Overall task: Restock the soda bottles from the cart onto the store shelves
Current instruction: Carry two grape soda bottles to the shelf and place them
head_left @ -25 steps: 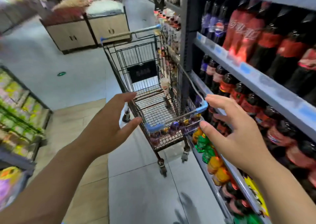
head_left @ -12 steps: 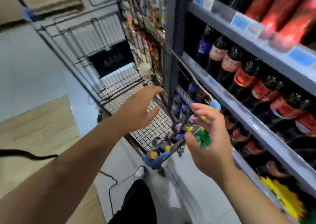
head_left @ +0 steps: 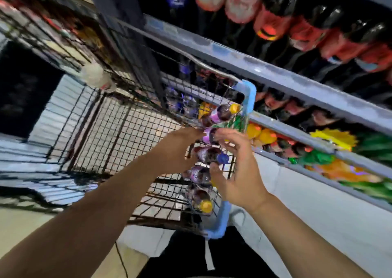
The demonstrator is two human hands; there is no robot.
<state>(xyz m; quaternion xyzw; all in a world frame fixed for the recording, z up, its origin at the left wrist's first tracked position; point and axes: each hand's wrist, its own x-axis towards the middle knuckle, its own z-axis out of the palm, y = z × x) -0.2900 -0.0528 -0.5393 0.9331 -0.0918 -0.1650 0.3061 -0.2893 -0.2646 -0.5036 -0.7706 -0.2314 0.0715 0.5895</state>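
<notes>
Look at that: both hands were down in the near end of the cart (head_left: 127,129), right where the soda bottles (head_left: 199,174) lay. They were on their sides in one row along the end wall. Each long axis ran crosswise, with caps pointing right toward the shelves (head_left: 275,74) and bases pointing left.

So the left hand (head_left: 180,144) faced the base ends and the right hand (head_left: 239,171) faced the caps. Both had met at one purple-labelled bottle (head_left: 209,137), second from the far end of the row, and neither was clearly nearer. The right hand was spread, with fingers loosely curved at that bottle's cap end and nothing closed round it. Its thumb hung beside the blue-capped bottle (head_left: 209,155). The left hand's fingertips were lost in blur against the bottle's base, so I couldn't tell whether it had a grip.

I made it five bottles in the row, two with yellow caps and one with blue. The picture was smeared, though, and the purple shapes deeper behind the wire might have been more. There were two hands, one cart, and the dark red-labelled stock was up on the shelves, well apart.
</notes>
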